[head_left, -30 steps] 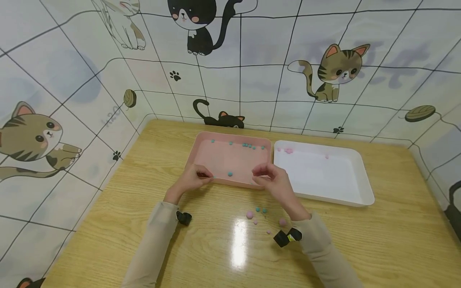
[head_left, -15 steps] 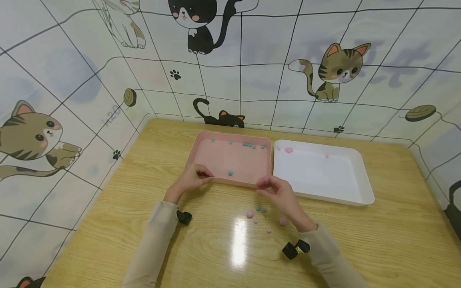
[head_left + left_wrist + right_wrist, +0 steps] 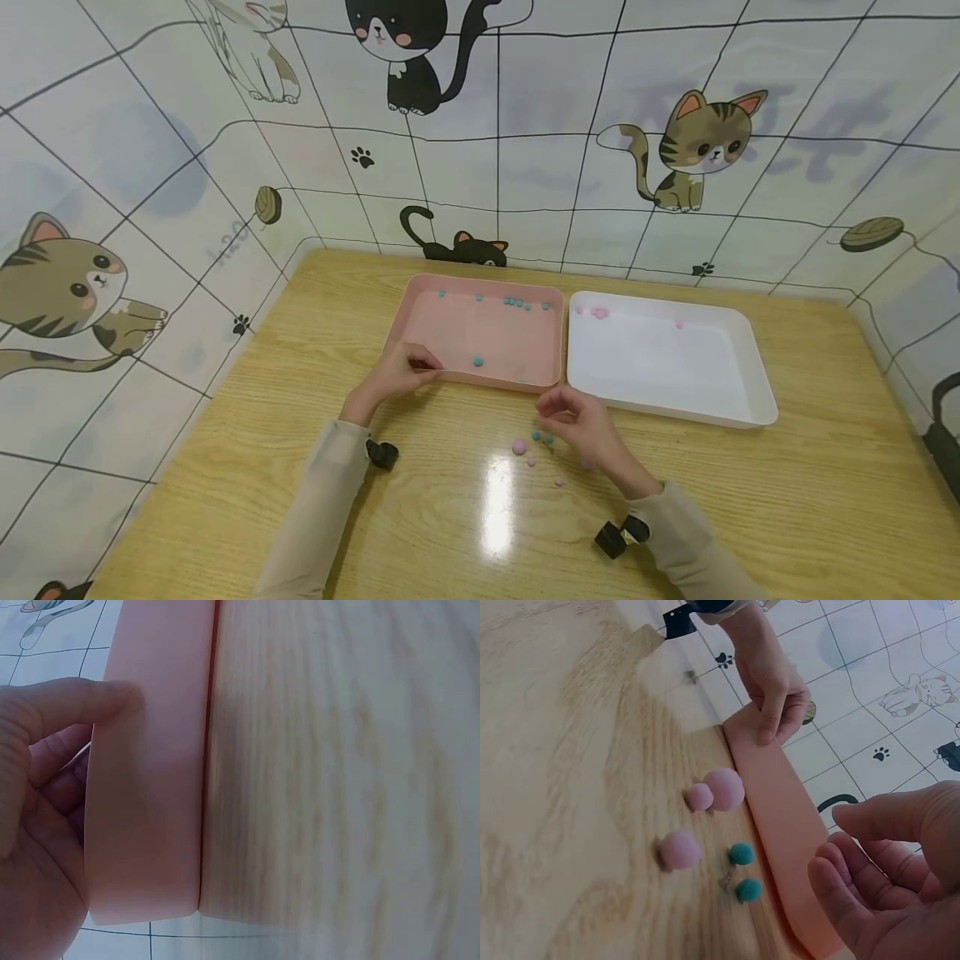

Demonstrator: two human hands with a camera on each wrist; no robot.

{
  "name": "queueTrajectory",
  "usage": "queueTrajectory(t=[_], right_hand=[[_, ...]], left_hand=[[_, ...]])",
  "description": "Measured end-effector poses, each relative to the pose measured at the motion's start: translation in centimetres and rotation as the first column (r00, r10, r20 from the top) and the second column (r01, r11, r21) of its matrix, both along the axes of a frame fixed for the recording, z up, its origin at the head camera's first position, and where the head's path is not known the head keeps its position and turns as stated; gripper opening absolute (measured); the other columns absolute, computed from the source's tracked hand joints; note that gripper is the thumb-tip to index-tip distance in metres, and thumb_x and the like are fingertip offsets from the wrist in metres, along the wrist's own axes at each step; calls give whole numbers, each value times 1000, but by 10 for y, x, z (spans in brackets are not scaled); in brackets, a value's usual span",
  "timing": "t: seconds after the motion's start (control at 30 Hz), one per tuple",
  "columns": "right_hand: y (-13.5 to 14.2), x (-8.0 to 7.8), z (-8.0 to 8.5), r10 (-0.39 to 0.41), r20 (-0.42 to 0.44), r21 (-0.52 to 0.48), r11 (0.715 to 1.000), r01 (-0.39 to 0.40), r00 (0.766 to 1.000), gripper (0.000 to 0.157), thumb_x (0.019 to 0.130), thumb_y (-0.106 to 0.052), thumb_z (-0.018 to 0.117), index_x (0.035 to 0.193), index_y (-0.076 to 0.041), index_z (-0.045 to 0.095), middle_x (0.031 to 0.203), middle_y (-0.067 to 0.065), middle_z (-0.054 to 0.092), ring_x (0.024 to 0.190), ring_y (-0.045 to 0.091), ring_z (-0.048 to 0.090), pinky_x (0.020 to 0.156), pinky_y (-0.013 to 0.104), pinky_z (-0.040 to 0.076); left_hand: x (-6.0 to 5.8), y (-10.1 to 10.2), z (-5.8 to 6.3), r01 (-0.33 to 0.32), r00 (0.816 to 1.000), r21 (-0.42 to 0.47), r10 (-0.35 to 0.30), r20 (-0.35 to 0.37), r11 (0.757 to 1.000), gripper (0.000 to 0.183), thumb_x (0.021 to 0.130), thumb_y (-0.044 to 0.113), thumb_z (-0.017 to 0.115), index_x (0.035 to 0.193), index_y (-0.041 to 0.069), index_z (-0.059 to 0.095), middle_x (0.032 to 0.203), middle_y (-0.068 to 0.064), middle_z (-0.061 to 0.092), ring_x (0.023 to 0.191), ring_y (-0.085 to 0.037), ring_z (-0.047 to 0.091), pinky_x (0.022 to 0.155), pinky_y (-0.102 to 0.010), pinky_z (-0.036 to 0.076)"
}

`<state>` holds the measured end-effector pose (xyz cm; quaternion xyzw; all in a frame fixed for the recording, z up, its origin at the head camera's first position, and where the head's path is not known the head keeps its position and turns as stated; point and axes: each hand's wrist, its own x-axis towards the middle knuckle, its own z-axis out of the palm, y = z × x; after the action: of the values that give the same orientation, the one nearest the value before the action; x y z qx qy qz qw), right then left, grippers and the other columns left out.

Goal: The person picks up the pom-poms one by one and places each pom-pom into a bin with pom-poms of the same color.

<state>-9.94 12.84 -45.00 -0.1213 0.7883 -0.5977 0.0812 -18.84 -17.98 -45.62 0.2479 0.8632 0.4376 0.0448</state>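
My left hand (image 3: 397, 371) pinches the near-left rim of a pink tray (image 3: 480, 379), thumb on the outer wall, as the left wrist view shows. Several small teal pom-poms (image 3: 478, 362) lie in that tray. My right hand (image 3: 585, 425) hovers just in front of the tray's near-right corner, fingers loosely bent and nothing seen between them. Below it on the table are two teal pom-poms (image 3: 741, 853) and several pink pom-poms (image 3: 724, 789) of differing sizes. One pink ball is partly hidden by the right hand in the head view.
A white tray (image 3: 675, 367) stands directly right of the pink one, with several pink pom-poms (image 3: 600, 312) along its far side. Both rest on a wooden table (image 3: 360, 533), with a cat-patterned wall covering (image 3: 540, 183) behind and at the sides.
My right hand has come from over the pink tray's near-right corner back toward me, down to the loose pom-poms. The left hand keeps its hold on the tray.
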Motion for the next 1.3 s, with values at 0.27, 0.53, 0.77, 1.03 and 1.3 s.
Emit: queueTrajectory(t=[0.27,0.53,0.77,1.03,1.3], right_hand=[[3,1,-8,35,-4,63,997,-35,999,22,78,10,68,99,7,61,97,20,63,89,31,63,78,29,53],[6,2,-13,74,-10,73,995,-73,997,25,76,14,66,100,8,60,98,22,62,90,35,61,80,37,53],[5,2,-19,102,-19,91,991,-100,995,27,76,14,66,101,6,61,99,20,63,92,33,62,80,33,53],[5,3,-18,122,-26,107,987,-118,992,28,76,16,64,102,7,60,100,20,63,93,33,61,80,35,53],[4,3,-16,140,-44,149,980,-133,989,27,76,17,63,101,7,60,99,19,62,90,31,61,78,37,53]], left_hand=[[0,0,-2,-2,1000,10,2,0,1000,5,80,2,72,78,-3,72,78,-11,69,71,-16,62,66,-24,52],[0,0,-1,-3,1000,10,3,-1,1000,5,80,1,72,78,-4,72,77,-9,68,71,-15,62,65,-25,52],[0,0,0,-8,1000,0,8,3,1000,7,80,2,72,80,-4,72,78,-8,69,71,-15,62,65,-24,52],[-1,-1,-1,0,1000,3,0,-10,1000,9,81,3,72,79,-5,71,77,-9,68,71,-16,62,64,-24,52],[-1,-1,-1,10,1000,5,-10,-19,1000,6,81,1,71,79,-4,71,77,-10,68,71,-16,62,64,-24,52]])
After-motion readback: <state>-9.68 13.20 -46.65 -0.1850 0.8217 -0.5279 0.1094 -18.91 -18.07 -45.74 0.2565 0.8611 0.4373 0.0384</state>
